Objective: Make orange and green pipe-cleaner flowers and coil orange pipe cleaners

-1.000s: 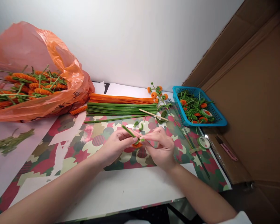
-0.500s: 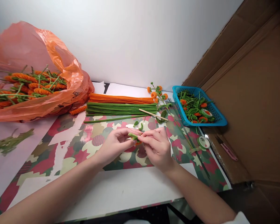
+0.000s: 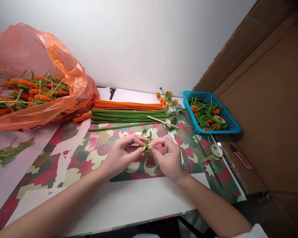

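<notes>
Between the fingertips of both hands is a small pipe-cleaner flower (image 3: 144, 147), with green leaf-like loops facing up and a little orange showing behind. My left hand (image 3: 124, 150) pinches it from the left, thumb and forefinger closed on it. From the other side my right hand (image 3: 167, 155) pinches its edge with thumb and forefinger. Part of the flower is hidden by the fingers. Just beyond the fingertips, small green pipe-cleaner pieces (image 3: 149, 134) lie on the patterned table cover (image 3: 89, 155).
Green pipe cleaners (image 3: 126, 115) and orange pipe cleaners (image 3: 126, 105) lie behind the hands, a wooden stick (image 3: 162, 122) across them. An orange bag (image 3: 76, 89) stands left. Right are a blue basket (image 3: 234, 127), a green tape roll (image 3: 216, 151) and a pink cutter (image 3: 241, 157).
The flower has turned in my fingers, so its green loops now spread out toward me. My right fingers have shifted their pinch slightly; both hands stay in nearly the same place.
</notes>
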Motion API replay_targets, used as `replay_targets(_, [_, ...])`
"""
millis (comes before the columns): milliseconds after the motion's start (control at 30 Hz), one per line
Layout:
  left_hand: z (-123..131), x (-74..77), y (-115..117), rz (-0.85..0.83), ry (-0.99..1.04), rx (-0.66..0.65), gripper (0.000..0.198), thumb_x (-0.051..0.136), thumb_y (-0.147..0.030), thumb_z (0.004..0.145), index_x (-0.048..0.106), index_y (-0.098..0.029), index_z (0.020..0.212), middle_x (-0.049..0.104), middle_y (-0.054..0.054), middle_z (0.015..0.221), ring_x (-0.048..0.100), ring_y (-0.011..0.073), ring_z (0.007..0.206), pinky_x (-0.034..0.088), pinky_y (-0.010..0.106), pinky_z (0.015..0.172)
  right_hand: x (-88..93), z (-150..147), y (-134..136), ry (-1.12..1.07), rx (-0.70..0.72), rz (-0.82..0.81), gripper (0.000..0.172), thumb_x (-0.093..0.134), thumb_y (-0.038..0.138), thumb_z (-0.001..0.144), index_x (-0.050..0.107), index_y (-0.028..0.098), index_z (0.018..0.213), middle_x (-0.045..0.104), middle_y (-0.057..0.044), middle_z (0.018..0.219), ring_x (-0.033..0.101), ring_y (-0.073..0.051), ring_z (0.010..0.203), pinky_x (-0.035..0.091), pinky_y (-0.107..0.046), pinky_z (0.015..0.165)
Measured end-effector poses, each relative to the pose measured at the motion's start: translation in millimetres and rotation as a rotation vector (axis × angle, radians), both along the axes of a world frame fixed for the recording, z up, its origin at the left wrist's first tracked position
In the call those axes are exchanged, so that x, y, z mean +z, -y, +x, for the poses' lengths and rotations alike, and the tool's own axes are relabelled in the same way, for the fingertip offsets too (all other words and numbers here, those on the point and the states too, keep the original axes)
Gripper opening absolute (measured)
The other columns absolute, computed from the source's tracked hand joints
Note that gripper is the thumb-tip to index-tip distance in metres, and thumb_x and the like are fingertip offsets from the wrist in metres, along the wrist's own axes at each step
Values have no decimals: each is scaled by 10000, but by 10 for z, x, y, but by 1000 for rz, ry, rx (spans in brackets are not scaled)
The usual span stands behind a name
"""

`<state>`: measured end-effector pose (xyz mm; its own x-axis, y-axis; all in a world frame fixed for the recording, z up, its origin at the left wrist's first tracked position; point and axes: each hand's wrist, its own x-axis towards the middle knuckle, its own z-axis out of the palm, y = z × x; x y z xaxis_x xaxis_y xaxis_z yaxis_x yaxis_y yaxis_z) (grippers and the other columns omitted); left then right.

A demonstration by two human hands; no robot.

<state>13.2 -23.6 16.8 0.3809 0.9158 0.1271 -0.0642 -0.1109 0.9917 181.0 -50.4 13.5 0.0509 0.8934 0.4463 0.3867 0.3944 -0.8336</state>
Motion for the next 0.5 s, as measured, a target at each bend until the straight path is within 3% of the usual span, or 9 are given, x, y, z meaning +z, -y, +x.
replay_targets(133, [-28, 13, 1, 250, -173, 23, 85, 614, -153, 808, 610, -189, 731, 697, 100, 995, 662, 223, 932, 565, 314, 728, -35, -27, -12, -198, 64, -178, 86, 649, 160, 768, 593, 216, 734, 669, -9, 767, 607, -166, 763, 489, -306, 705])
replay_targets(233, [-47, 26, 2, 518, -295, 57, 121, 610, -100, 784, 616, -200, 716, 712, 79, 961, 675, 198, 864, 553, 298, 735, -49, -39, -32, -353, 115, -299, 145, 665, 205, 749, 525, 208, 712, 653, -1, 737, 582, -136, 657, 480, -274, 627])
replay_targets(300, [-47, 23, 10, 604, -310, 72, 134, 609, -83, 776, 619, -204, 719, 715, 73, 963, 677, 192, 860, 548, 297, 764, -43, -42, -30, -384, 124, -334, 189, 671, 220, 743, 486, 210, 702, 644, 4, 722, 546, -119, 601, 457, -254, 568])
replay_targets(367, [-35, 14, 25, 536, -275, 80, 112, 604, -98, 788, 618, -203, 750, 703, 79, 977, 670, 202, 900, 554, 303, 772, -21, -44, -10, -358, 114, -301, 198, 658, 214, 761, 470, 211, 700, 642, 3, 732, 559, -123, 627, 466, -257, 587])
replay_targets(500, [14, 1, 60, 121, -88, 122, 81, 649, -231, 809, 580, -200, 839, 631, 80, 1049, 627, 233, 1022, 585, 312, 745, 31, -43, 37, -131, 25, -77, 195, 607, 152, 813, 474, 219, 686, 648, -3, 761, 595, -156, 763, 489, -293, 686])
